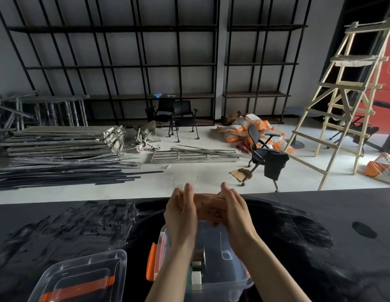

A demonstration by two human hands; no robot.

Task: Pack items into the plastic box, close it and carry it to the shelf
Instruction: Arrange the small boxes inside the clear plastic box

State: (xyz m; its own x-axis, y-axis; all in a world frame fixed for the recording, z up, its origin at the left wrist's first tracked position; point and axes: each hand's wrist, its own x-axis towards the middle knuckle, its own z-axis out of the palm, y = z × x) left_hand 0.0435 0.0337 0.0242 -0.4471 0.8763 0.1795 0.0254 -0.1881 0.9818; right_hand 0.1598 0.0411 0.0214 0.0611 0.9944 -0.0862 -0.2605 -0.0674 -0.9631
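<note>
— What do we see of our own body here?
— Only our two bare forearms, the bare left hand [181,212] and the bare right hand [235,211].
— Are we wearing anything on them?
— No sleeves, gloves, rings, watch or bands show on what we see; the nails are short and plain.

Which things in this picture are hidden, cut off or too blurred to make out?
- Head view: the orange-brown item is motion-blurred and its ends are covered by the left hand and right hand; what it is cannot be told.
- The plastic box contents lie partly under the forearms; only small pale blocks show.
- The lid is cut off by the bottom edge.
</note>
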